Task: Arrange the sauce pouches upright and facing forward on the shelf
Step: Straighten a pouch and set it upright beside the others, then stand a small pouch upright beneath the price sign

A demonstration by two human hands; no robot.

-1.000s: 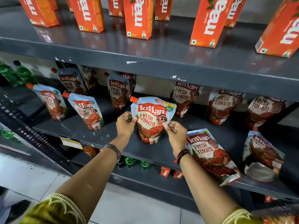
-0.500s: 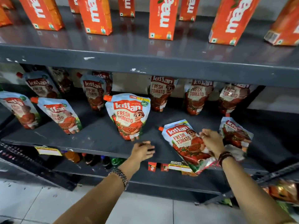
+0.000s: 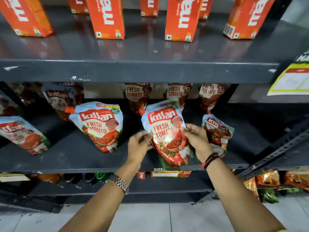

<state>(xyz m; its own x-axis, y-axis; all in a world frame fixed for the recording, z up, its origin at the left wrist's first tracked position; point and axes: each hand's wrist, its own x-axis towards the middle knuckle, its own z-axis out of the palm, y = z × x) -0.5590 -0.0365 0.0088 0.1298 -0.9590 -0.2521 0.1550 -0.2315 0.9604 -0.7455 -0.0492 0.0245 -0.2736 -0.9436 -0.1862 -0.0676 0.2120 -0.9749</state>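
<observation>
Both hands, left hand (image 3: 139,144) and right hand (image 3: 197,141), are pinching the soft, glossy ketchup pouch (image 3: 167,133) by its side seams, fingers closed, tilting it upright at the shelf (image 3: 75,158) front; likely floppy, bottom-heavy.

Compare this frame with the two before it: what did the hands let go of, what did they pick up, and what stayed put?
Both hands released the first pouch, which stands upright, facing forward. The right hand then reached the pouch lying to its right, and the left hand joined it. Now both hold that second pouch by its sides, raised toward upright. The back-row pouches, the slumped pouch at right and the juice cartons above stayed put.
</observation>
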